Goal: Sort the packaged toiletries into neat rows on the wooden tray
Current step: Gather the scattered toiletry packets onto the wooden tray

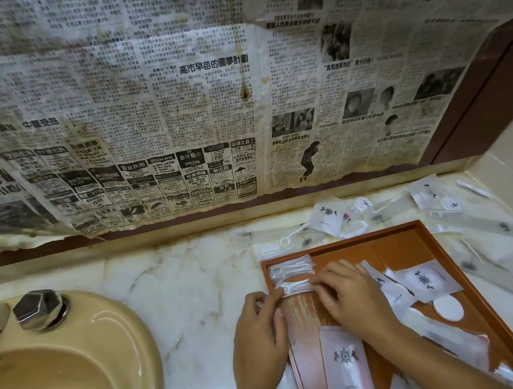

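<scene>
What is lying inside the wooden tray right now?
Inside the wooden tray: clear floss-pick packets, white sachets, a round pad. The left hand and right hand cover part.

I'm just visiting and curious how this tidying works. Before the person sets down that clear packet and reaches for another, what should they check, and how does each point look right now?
1. Both hands on the packet: left hand and right hand pinch the clear packet at its ends. Ok.
2. Lined up with the first packet at the wooden tray's far left corner: roughly parallel, just below it. Ok.
3. Packet lying flat: blurred. Cannot tell.
4. Room for more rows: white sachets and a round pad lie scattered on the tray. Not ok.
5. More items within reach: loose packets sit on the counter beyond the tray. Ok.
</scene>
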### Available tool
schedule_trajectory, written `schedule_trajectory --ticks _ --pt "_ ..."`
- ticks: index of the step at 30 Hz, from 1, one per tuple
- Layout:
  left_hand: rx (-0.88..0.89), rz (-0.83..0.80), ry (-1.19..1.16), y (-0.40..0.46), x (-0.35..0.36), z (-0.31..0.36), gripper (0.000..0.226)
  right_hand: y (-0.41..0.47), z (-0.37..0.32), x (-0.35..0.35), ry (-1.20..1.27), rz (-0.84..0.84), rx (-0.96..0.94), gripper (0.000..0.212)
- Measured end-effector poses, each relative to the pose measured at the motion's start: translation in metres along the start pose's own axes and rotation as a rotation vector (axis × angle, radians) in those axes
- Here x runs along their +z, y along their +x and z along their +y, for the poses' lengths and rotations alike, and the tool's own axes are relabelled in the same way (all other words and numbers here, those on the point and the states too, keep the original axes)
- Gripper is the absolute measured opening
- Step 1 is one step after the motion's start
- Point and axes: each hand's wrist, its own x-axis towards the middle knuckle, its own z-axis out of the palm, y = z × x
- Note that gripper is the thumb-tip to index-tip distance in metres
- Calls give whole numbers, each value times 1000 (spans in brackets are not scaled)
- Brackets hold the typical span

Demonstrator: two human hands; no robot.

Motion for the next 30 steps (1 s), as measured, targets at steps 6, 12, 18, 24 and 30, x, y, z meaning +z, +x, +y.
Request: schedule_trajectory --ticks 6,12,18,24,30 --pt "-40 -1 -133 2 -7 3 35 -9 13 -36 80 83 144 15" --pt "-120 89 -221 4 -9 21 30 -47 45 -77 165 117 338 16" --pt "-35 33 -183 2 9 63 24 -85 68 -88 181 91 445 19" --pt "-73 -124 -89 3 50 91 19 -111 79 -89 29 35 427 30" --pt "-265 -195 -118 4 70 119 25 -124 95 -96 -53 -32 476 32"
